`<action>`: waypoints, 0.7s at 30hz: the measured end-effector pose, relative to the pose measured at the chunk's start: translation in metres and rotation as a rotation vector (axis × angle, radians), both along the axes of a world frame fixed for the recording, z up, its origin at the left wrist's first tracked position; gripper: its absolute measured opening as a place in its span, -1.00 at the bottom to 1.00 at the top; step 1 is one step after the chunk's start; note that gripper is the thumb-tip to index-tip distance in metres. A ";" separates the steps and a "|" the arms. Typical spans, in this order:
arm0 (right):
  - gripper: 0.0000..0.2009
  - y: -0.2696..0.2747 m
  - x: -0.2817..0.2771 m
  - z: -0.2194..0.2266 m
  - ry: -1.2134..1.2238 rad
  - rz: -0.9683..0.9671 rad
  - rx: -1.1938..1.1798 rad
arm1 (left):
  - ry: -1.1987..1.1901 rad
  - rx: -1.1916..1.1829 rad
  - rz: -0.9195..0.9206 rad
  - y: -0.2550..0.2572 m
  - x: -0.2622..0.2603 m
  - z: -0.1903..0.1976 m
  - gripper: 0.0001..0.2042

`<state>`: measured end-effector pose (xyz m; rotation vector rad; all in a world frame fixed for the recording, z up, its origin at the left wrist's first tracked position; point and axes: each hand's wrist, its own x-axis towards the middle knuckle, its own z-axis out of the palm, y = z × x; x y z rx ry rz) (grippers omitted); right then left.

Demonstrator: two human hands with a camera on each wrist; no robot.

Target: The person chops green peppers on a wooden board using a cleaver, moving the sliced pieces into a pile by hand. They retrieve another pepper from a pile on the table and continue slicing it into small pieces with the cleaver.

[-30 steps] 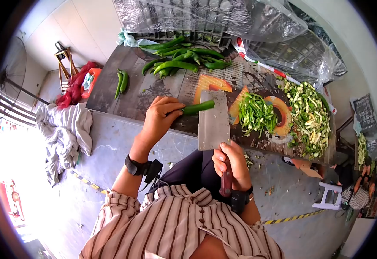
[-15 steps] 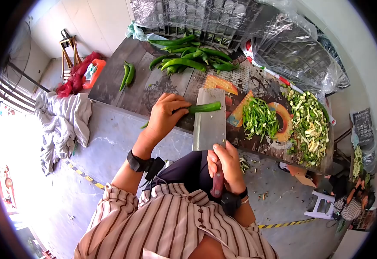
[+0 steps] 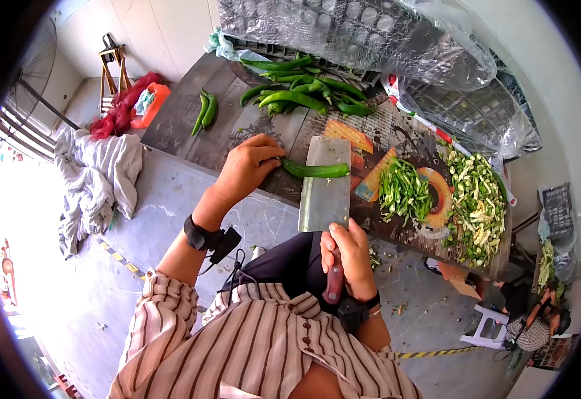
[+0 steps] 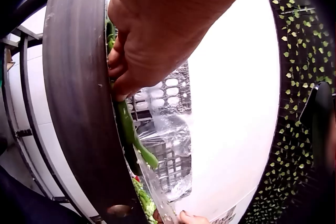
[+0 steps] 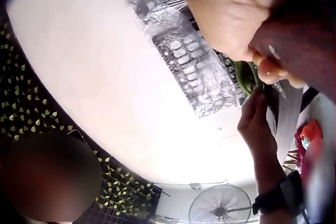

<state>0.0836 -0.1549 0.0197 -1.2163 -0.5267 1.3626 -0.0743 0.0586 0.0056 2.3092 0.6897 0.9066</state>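
Observation:
My left hand (image 3: pixel 254 161) pinches one end of a long green chili pepper (image 3: pixel 314 169) over the table's front edge. The pepper's other end lies across the broad blade of a cleaver (image 3: pixel 324 199), overlapping it in the head view. My right hand (image 3: pixel 350 256) grips the cleaver's red-brown wooden handle (image 3: pixel 334 279). In the left wrist view, the fingers bend down onto the pepper (image 4: pixel 126 121), and the blade's edge runs close beside it. The right wrist view shows the handle (image 5: pixel 299 50) under the palm, with my left hand (image 5: pixel 258 129) beyond.
Whole peppers (image 3: pixel 297 100) lie piled at the table's back, two more (image 3: pixel 205 112) at the left. Sliced pepper forms a small heap (image 3: pixel 400 189) and a larger one (image 3: pixel 473 206) on the right. Plastic-wrapped crates (image 3: pixel 370 40) stand behind. A white stool (image 3: pixel 487 326) is on the floor.
The left hand's fingers have moved to the pepper's very end, and more of the pepper shows. A green tip behind that hand is out of sight. The right hand keeps its grip on the cleaver.

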 end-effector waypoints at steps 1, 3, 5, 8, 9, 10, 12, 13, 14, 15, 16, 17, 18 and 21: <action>-0.86 0.004 0.000 0.000 0.002 0.000 0.021 | 0.005 0.000 -0.006 -0.001 0.000 0.000 -0.81; -0.85 0.005 0.000 -0.002 0.006 -0.006 0.044 | 0.002 -0.003 -0.004 -0.002 0.001 0.000 -0.82; -0.85 0.006 0.000 -0.006 0.064 0.005 0.037 | -0.001 -0.001 -0.001 -0.002 0.001 -0.001 -0.82; -0.85 -0.001 -0.008 0.000 0.088 0.010 0.009 | -0.021 0.011 0.010 -0.002 0.000 -0.003 -0.82; -0.86 -0.001 -0.009 0.001 0.091 0.011 0.007 | -0.027 0.013 0.006 -0.002 0.000 -0.003 -0.83; -0.86 0.003 -0.009 -0.001 0.089 0.011 0.005 | -0.033 0.015 0.001 -0.002 0.000 -0.004 -0.83; -0.87 0.012 -0.008 -0.008 0.120 -0.002 0.047 | -0.030 0.000 0.010 -0.004 0.001 -0.004 -0.83; -0.87 0.015 -0.011 -0.007 0.118 -0.018 0.055 | -0.025 -0.012 0.020 -0.004 0.001 -0.003 -0.83; -0.87 0.016 -0.013 -0.007 0.117 -0.016 0.061 | -0.027 -0.007 0.022 -0.004 0.001 -0.003 -0.83; -0.87 0.015 -0.015 -0.006 0.111 -0.016 0.046 | -0.034 0.003 0.023 -0.004 0.000 -0.004 -0.84; -0.86 0.015 -0.016 -0.005 0.105 -0.017 0.028 | -0.041 0.010 0.024 -0.004 0.001 -0.005 -0.84; -0.86 0.015 -0.017 -0.004 0.105 -0.015 0.030 | -0.057 0.018 0.026 -0.005 0.001 -0.005 -0.84; -0.86 0.016 -0.016 -0.004 0.101 -0.011 0.025 | -0.060 0.014 0.030 -0.005 0.001 -0.004 -0.84; -0.86 0.023 -0.017 -0.007 0.073 -0.011 0.053 | -0.033 0.005 0.034 -0.006 0.001 -0.003 -0.85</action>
